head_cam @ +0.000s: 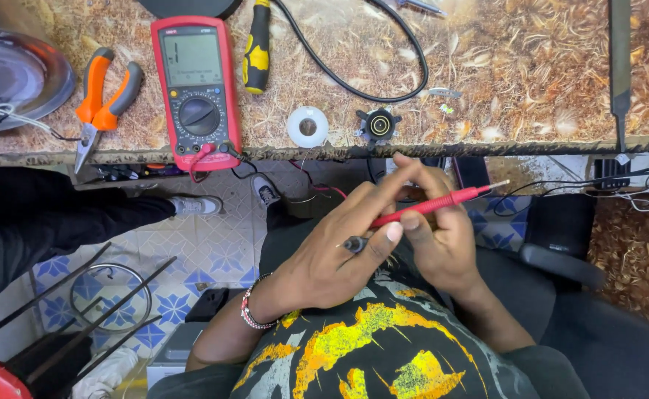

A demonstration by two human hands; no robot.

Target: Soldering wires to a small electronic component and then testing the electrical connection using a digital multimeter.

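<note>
Red test probe [435, 202] pinched in both hands, held in front of the table [531, 81] edge, above the lap.
Left hand [332, 251] grips probe plus a black probe tip [354, 244]; right hand [435, 236] closed on the red shaft, metal tip pointing right. Red multimeter [195, 81], orange pliers [103, 100], yellow-black screwdriver [256, 48] lie on the table.

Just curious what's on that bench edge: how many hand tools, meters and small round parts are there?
Hand tools: 2, the orange pliers and the yellow-black screwdriver
Meters: 1, the red multimeter
Small round parts: 2, the white ring and the black knob part
Total: 5
</note>
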